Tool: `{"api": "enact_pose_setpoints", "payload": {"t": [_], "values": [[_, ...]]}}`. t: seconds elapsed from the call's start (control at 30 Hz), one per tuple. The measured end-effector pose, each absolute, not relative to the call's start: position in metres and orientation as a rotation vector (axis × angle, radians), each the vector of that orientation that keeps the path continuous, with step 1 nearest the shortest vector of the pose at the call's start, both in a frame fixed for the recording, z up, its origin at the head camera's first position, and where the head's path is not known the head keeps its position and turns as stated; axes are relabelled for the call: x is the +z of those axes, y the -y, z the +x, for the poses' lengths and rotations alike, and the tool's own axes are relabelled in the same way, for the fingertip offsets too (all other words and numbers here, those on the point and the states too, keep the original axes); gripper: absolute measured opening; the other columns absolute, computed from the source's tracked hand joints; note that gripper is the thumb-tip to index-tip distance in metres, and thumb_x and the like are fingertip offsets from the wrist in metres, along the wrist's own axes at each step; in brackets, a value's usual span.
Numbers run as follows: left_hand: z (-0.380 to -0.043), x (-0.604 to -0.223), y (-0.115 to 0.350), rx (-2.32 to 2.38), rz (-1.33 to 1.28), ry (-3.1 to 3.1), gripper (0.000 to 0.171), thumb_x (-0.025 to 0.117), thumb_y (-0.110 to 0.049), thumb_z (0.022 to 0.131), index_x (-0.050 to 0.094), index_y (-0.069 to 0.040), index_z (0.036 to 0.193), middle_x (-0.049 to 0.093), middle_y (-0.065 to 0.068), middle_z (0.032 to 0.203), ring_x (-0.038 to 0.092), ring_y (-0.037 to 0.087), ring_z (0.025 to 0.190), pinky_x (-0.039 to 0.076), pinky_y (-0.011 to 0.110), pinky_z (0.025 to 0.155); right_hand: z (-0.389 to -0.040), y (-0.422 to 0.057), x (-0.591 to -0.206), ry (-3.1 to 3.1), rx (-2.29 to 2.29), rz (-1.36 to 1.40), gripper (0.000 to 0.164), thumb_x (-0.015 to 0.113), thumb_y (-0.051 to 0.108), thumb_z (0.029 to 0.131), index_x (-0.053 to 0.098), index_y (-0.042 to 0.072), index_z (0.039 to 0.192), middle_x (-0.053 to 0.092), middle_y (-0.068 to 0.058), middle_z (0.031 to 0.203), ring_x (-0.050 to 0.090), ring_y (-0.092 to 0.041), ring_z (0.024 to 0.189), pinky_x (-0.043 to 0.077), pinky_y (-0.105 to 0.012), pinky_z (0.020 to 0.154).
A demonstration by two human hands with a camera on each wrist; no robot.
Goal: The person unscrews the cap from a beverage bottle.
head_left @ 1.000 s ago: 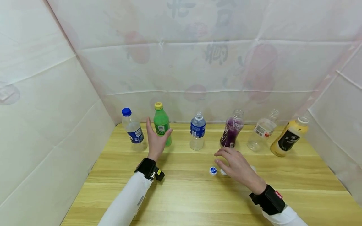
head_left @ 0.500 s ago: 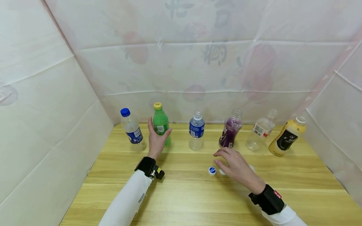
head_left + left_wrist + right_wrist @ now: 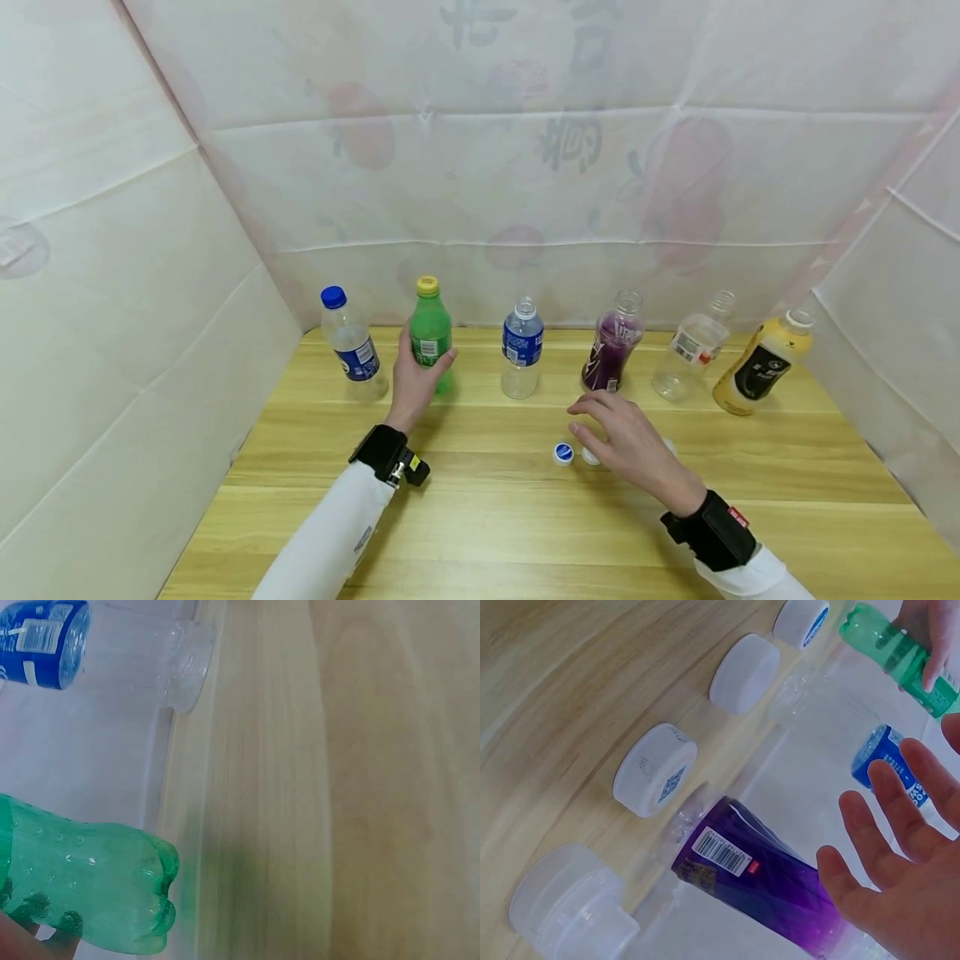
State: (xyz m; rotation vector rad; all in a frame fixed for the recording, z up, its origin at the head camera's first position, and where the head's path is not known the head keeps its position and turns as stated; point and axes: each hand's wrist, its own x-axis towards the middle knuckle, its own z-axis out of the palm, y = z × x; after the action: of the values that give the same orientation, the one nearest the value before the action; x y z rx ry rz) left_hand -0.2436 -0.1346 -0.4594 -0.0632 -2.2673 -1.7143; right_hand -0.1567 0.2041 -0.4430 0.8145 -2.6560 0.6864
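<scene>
1. Yellow-capped green bottle (image 3: 431, 333) has shifted slightly toward the right hand (image 3: 626, 437) since the earlier frame; the left hand (image 3: 412, 383) now grips it.
2. Relaxed, with fingers parted, the right hand is just beside a blue-topped white cap (image 3: 563, 453).
3. Just beyond it stands a purple bottle (image 3: 613, 346).

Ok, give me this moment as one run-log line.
left-hand grip: holds green plastic bottle | yellow plastic cap: on green bottle | right-hand grip: empty, near round white plastic caps

4 caps (image 3: 746, 673) on table (image 3: 480, 517); 6 bottles (image 3: 522, 350) behind
</scene>
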Motion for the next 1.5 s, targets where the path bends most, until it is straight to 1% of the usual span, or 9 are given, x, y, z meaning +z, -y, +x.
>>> {"api": "enact_pose_setpoints", "payload": {"t": [0.27,0.4,0.63,0.8,0.9,1.03,1.23,1.4,1.5], "values": [[-0.226,-0.455,0.132,-1.625,-0.173,2.336,0.088,0.082,-0.022,0.088,0.033,-0.018,0.161,0.059,0.018,0.137,0.058,0.037,0.121,0.047,0.058,0.101,-0.159,-0.204,-0.439,2.617,0.715,0.819,0.021,0.075,0.019,0.096,0.074,0.008,0.114,0.068,-0.01,0.12,0.066,-0.031,0.109,0.054,-0.054,0.092],[-0.22,-0.455,0.127,-1.554,-0.267,2.335,0.085,0.084,-0.015,0.085,0.039,-0.017,0.158,0.059,0.016,0.137,0.058,0.036,0.119,0.047,0.058,0.1,-0.159,-0.203,-0.436,2.626,0.762,0.807,0.028,0.073,0.02,0.098,0.07,0.005,0.122,0.066,-0.012,0.125,0.066,-0.032,0.111,0.055,-0.054,0.093],[-0.21,-0.458,0.117,-1.341,-0.422,2.373,0.088,0.088,-0.009,0.079,0.043,-0.01,0.154,0.06,0.019,0.132,0.06,0.037,0.115,0.049,0.058,0.1,-0.157,-0.2,-0.432,2.668,0.869,0.746,0.058,0.068,0.026,0.102,0.048,-0.001,0.148,0.054,-0.023,0.147,0.055,-0.041,0.132,0.047,-0.059,0.105],[-0.205,-0.459,0.111,-1.163,-0.54,2.4,0.088,0.09,-0.012,0.078,0.045,-0.011,0.154,0.061,0.02,0.127,0.061,0.037,0.11,0.051,0.057,0.096,-0.157,-0.196,-0.43,2.688,0.932,0.695,0.069,0.062,0.034,0.105,0.034,0.001,0.158,0.043,-0.024,0.157,0.05,-0.04,0.138,0.042,-0.059,0.111],[-0.201,-0.457,0.107,-1.078,-0.588,2.42,0.089,0.091,-0.015,0.077,0.045,-0.013,0.153,0.061,0.02,0.126,0.063,0.036,0.108,0.053,0.056,0.093,-0.157,-0.194,-0.428,2.686,0.972,0.682,0.071,0.058,0.036,0.107,0.028,0.002,0.161,0.036,-0.022,0.162,0.043,-0.04,0.143,0.037,-0.059,0.114],[-0.195,-0.455,0.102,-1.018,-0.647,2.471,0.091,0.091,-0.018,0.077,0.044,-0.015,0.155,0.061,0.018,0.124,0.064,0.034,0.103,0.056,0.052,0.088,-0.157,-0.192,-0.424,2.667,1.049,0.687,0.07,0.054,0.035,0.109,0.023,0.005,0.164,0.03,-0.02,0.166,0.035,-0.039,0.149,0.032,-0.06,0.117],[-0.187,-0.455,0.096,-0.902,-0.712,2.549,0.091,0.091,-0.022,0.079,0.044,-0.015,0.156,0.062,0.015,0.123,0.065,0.03,0.101,0.057,0.046,0.084,-0.16,-0.187,-0.42,2.62,1.107,0.736,0.067,0.048,0.032,0.11,0.019,0.005,0.165,0.029,-0.016,0.167,0.03,-0.035,0.152,0.026,-0.059,0.12],[-0.18,-0.457,0.091,-0.815,-0.756,2.582,0.092,0.092,-0.024,0.079,0.043,-0.017,0.156,0.062,0.014,0.124,0.064,0.03,0.101,0.057,0.046,0.083,-0.16,-0.183,-0.417,2.601,1.134,0.741,0.068,0.046,0.032,0.111,0.014,0.011,0.167,0.033,-0.015,0.166,0.032,-0.036,0.151,0.027,-0.059,0.12],[-0.176,-0.457,0.088,-0.77,-0.774,2.594,0.093,0.092,-0.026,0.079,0.042,-0.019,0.157,0.061,0.014,0.124,0.064,0.029,0.101,0.057,0.045,0.083,-0.159,-0.179,-0.415,2.605,1.159,0.681,0.065,0.043,0.034,0.111,0.017,0.013,0.167,0.043,-0.016,0.16,0.042,-0.036,0.145,0.035,-0.059,0.115]]}}
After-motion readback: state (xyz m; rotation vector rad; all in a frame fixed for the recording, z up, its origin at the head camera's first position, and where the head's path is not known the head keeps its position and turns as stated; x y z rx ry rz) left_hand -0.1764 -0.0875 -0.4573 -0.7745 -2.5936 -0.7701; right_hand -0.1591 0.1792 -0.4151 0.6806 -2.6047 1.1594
